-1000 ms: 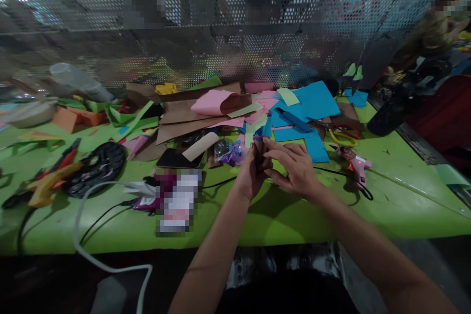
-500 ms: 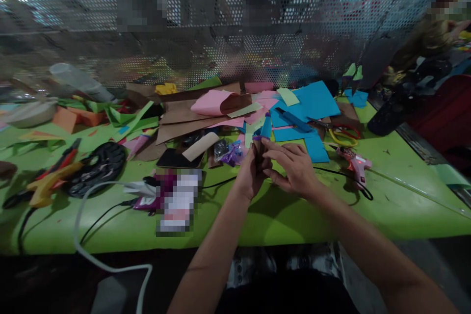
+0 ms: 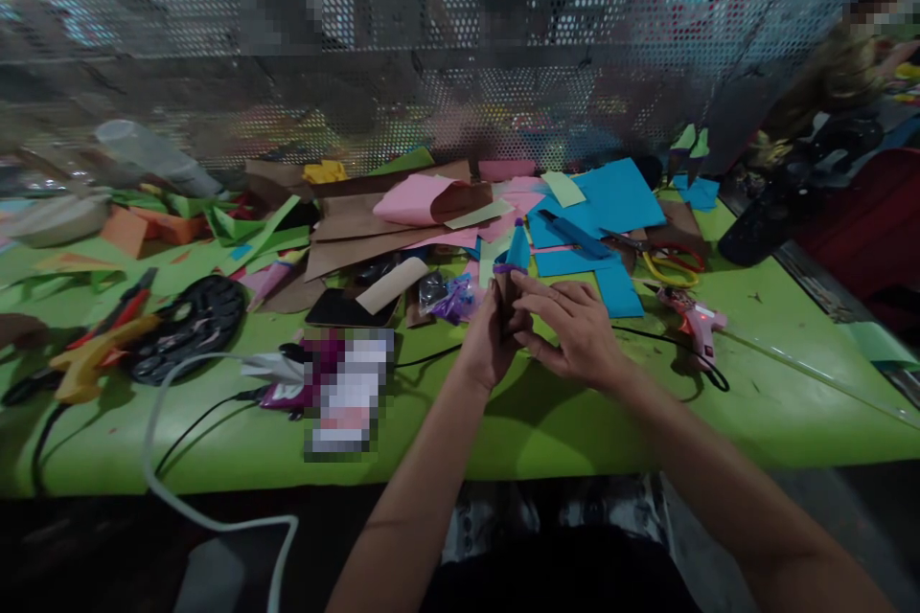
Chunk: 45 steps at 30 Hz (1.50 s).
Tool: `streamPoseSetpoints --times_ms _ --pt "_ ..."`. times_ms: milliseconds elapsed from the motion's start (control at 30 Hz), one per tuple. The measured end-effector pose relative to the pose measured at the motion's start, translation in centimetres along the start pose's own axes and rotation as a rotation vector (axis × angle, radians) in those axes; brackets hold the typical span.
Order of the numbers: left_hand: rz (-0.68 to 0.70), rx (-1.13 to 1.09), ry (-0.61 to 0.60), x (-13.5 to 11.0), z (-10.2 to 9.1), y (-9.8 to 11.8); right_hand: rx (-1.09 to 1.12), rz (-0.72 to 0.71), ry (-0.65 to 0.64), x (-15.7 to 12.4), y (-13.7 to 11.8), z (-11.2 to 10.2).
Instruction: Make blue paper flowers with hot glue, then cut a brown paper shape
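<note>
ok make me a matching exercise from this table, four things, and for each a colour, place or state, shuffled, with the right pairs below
Things
1. blue-tipped cone
2. scissors
3. glue gun at the right
4. rolled tan paper

Descriptions
a. red and yellow handles
b. one end over a black slab
c. held in the left hand
d. pink, with a red glow

Pairs: 1-c, 2-a, 3-d, 4-b
</note>
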<state>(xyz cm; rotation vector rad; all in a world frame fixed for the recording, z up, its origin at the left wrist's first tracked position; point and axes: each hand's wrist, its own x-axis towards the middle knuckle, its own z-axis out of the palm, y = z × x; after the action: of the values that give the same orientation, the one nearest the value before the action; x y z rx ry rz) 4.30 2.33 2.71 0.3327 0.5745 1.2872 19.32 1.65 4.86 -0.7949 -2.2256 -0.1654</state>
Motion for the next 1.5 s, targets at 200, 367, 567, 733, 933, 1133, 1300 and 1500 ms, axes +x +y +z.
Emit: streamPoseSetpoints --times_ms 200,367,567,733,933,1133,1300,1500 --pt "-0.004 -0.006 -0.015 0.1 -0.2 0.0 0.035 -0.006 0.019 0.0 0.1 0.1" --pt "-0.006 -0.017 0.025 -0.1 0.3 0.3 0.069 -0.009 0.034 -0.1 0.2 0.1" --pt "-0.070 0.092 -0.015 -0.2 0.4 0.6 0.205 0.097 0.207 0.1 0.3 0.0" --pt "-0.067 0.206 -0.052 -0.2 0.1 0.3 0.213 0.226 0.311 0.2 0.9 0.3" --pt "-0.079 0.202 -0.051 -0.3 0.4 0.2 0.223 0.195 0.283 0.1 0.6 0.0" --pt "-0.045 0.067 0.011 -0.5 0.8 0.3 0.110 0.088 0.119 -0.1 0.1 0.2" --pt "-0.103 0.050 0.106 -0.7 1.1 0.5 0.020 0.074 0.068 -0.2 0.3 0.6" --pt "-0.079 0.030 0.022 -0.7 1.1 0.5 0.058 0.085 0.109 0.1 0.2 0.0"
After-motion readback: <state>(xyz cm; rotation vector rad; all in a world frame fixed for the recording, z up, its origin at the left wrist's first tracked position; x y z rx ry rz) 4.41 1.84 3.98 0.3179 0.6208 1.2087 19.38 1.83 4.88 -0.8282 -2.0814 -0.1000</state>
